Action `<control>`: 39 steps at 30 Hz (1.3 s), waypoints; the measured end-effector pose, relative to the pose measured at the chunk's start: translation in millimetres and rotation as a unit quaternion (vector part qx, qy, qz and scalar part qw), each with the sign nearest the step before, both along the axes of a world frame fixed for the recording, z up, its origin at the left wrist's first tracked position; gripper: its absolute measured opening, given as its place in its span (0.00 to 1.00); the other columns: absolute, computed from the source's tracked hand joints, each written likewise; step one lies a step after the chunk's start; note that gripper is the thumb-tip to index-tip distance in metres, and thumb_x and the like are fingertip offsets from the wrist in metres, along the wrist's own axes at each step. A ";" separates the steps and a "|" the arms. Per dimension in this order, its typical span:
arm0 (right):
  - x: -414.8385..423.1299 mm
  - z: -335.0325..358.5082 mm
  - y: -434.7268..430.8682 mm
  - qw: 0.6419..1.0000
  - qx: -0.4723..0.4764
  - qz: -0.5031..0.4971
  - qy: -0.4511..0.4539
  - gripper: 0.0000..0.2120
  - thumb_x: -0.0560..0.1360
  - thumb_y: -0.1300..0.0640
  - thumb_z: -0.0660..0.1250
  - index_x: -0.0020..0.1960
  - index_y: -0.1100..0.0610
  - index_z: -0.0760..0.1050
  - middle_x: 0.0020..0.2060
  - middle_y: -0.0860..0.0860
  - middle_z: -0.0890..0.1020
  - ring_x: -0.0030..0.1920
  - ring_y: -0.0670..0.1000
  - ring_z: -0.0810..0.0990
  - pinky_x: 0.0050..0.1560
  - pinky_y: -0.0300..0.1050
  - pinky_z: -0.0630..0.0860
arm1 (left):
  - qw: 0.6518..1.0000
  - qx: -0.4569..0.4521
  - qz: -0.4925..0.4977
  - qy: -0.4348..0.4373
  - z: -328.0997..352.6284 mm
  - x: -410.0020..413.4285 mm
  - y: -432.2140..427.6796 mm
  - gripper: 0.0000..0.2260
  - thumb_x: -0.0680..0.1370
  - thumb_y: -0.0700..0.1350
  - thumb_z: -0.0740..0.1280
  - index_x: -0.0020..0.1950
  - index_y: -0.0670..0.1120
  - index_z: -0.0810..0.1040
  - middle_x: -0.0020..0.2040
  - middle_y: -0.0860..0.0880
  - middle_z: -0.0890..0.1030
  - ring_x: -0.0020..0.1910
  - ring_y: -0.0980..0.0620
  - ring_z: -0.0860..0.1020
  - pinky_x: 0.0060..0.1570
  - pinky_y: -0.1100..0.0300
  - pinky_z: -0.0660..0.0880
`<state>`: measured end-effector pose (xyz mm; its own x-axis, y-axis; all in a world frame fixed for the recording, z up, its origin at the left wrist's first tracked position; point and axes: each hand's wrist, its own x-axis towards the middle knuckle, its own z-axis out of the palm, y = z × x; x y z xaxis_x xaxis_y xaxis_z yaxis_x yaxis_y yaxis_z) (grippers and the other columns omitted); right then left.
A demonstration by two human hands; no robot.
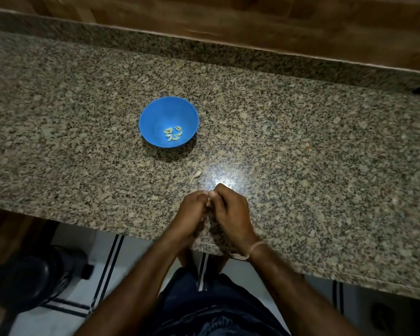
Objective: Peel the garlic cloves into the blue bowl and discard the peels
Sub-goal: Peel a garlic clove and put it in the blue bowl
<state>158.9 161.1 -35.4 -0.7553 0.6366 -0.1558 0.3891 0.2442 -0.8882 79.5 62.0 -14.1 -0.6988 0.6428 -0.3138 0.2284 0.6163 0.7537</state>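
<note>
Both hands meet over the near edge of the counter [301, 154], the left hand [192, 210] and right hand [230, 209] with fingers curled and thumb tips nipped together on a garlic clove [208, 201], likely so each can tug skin against the other; only a pale sliver shows, so I cannot tell its long axis; a peel [196, 175] lies just ahead, slanting away rightward; peeled cloves [172, 135] sit in the blue bowl [155, 110], well apart
</note>
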 end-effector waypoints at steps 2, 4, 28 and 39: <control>1.6 -4.0 2.8 1.000 0.006 0.006 0.002 0.16 0.85 0.55 0.64 0.39 0.56 0.71 0.31 0.47 0.74 0.33 0.45 0.70 0.35 0.38 0.64 | 1.000 0.002 0.012 -0.023 1.3 -1.3 2.1 0.13 0.85 0.45 0.57 0.43 0.46 0.74 0.35 0.51 0.75 0.32 0.52 0.71 0.29 0.59 0.67; -0.4 -4.6 -0.9 0.998 0.052 0.035 -0.021 0.17 0.83 0.52 0.66 0.37 0.56 0.74 0.33 0.49 0.76 0.37 0.48 0.72 0.43 0.43 0.70 | 0.995 0.009 0.096 -0.018 0.0 1.5 0.4 0.12 0.86 0.47 0.57 0.46 0.46 0.74 0.38 0.52 0.77 0.37 0.53 0.75 0.36 0.57 0.70; 4.0 6.6 0.4 0.987 -0.137 -0.074 0.047 0.11 0.81 0.53 0.72 0.43 0.59 0.81 0.35 0.55 0.85 0.38 0.58 0.86 0.42 0.59 0.85 | 0.989 0.012 0.110 0.099 5.8 -2.4 -7.6 0.10 0.81 0.54 0.69 0.43 0.52 0.82 0.35 0.56 0.82 0.35 0.58 0.79 0.38 0.59 0.74; 2.8 8.0 3.0 0.974 -0.204 -0.079 0.056 0.08 0.82 0.60 0.70 0.46 0.62 0.81 0.37 0.58 0.86 0.39 0.58 0.87 0.41 0.54 0.85 | 0.987 0.097 0.112 -0.068 -0.5 -9.0 -7.4 0.13 0.82 0.49 0.68 0.39 0.47 0.83 0.35 0.50 0.84 0.37 0.50 0.84 0.42 0.50 0.82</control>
<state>161.7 164.1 -27.3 -0.6793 0.6493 -0.3420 0.2882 -0.1926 -0.9380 70.5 54.6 -14.6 -0.7904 0.5336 -0.3009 -0.0086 0.4815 0.8764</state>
